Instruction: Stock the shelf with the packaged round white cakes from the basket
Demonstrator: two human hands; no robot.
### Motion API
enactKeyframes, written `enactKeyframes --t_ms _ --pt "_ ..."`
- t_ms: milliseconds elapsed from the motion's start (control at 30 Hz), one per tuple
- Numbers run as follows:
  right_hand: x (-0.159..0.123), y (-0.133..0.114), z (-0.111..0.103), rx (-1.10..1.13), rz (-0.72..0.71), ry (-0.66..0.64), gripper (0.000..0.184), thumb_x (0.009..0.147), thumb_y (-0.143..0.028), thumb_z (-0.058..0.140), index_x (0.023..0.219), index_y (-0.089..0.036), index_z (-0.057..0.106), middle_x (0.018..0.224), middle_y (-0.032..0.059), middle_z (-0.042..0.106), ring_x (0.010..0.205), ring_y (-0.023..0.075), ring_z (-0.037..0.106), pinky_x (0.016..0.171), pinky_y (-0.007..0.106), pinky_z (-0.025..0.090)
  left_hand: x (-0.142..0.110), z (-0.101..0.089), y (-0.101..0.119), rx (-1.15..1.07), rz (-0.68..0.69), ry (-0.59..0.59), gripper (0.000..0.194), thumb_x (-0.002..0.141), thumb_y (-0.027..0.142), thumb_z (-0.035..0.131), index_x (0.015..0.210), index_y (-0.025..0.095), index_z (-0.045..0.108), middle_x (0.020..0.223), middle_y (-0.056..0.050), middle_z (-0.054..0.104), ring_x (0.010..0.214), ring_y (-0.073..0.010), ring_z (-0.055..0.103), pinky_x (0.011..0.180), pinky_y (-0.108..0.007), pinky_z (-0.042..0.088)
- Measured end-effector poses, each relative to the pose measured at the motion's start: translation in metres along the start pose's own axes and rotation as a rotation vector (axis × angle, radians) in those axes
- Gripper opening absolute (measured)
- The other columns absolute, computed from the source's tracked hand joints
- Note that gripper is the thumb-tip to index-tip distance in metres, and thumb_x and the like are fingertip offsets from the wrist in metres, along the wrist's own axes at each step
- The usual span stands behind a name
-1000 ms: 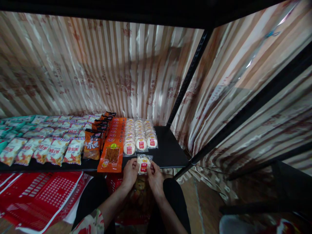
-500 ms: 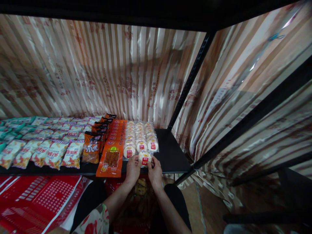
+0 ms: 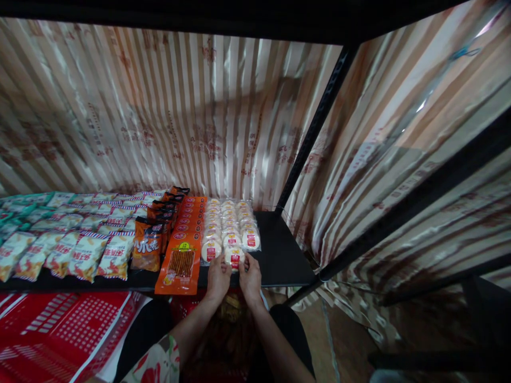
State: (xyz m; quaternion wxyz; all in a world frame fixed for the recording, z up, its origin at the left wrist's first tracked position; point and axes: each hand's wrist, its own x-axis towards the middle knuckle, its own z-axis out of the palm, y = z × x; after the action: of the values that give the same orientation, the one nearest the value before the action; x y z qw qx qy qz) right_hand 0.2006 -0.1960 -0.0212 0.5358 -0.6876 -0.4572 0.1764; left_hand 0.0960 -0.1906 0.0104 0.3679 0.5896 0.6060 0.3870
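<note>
Between my two hands is a round white packaged snack (image 3: 233, 257) with a red label, at the front of the middle column of similar packs. My left hand (image 3: 219, 276) pinches its left edge. On the opposite edge, the fingertips of my right hand (image 3: 250, 276) are closed. Rows of the same round packs (image 3: 229, 223) lie overlapped behind it on the black shelf (image 3: 279, 255). To the left of my left hand lies an orange packet of brown sticks (image 3: 181, 263), its front edge over the shelf's lip.
Orange-black bags (image 3: 147, 244) and rows of white snack bags (image 3: 115, 255) fill the shelf's left side. A red basket (image 3: 75, 335) stands below at the left. Black posts (image 3: 315, 133) rise at the right, before a striped curtain (image 3: 179, 106).
Both hands have moved the front round pack slightly back and left, closer against the pack behind it. The view has shifted a little.
</note>
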Motion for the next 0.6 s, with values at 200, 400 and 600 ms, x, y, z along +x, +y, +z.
enactKeyframes --t_ms 200,400,600 --pt "0.005 0.004 0.007 -0.034 0.0 0.024 0.039 0.076 -0.032 0.046 0.108 -0.012 0.059 0.099 0.0137 0.06 0.077 0.0198 0.062 0.074 0.034 0.052 0.004 -0.001 0.003 0.099 0.067 -0.001 0.037 0.075 0.009 0.043 0.109 0.012 0.054 0.096 -0.009 0.059 0.081 -0.0137 0.058 0.076 -0.028 0.049" --pt "0.011 0.004 0.01 -0.068 -0.004 0.002 0.041 0.076 -0.032 0.045 0.107 -0.009 0.058 0.1 0.016 0.058 0.079 0.021 0.061 0.075 0.034 0.051 0.005 0.002 0.003 0.183 0.105 0.003 0.038 0.075 0.008 0.042 0.111 0.009 0.054 0.102 -0.012 0.059 0.095 -0.0171 0.056 0.088 -0.03 0.045" --pt "0.015 0.006 0.013 -0.071 -0.024 0.0 0.038 0.077 -0.032 0.044 0.105 -0.012 0.058 0.098 0.0141 0.057 0.081 0.0208 0.06 0.073 0.033 0.052 0.004 0.003 0.002 0.229 0.134 -0.007 0.04 0.074 0.006 0.041 0.111 0.01 0.055 0.11 -0.013 0.058 0.104 -0.0184 0.054 0.096 -0.034 0.04"
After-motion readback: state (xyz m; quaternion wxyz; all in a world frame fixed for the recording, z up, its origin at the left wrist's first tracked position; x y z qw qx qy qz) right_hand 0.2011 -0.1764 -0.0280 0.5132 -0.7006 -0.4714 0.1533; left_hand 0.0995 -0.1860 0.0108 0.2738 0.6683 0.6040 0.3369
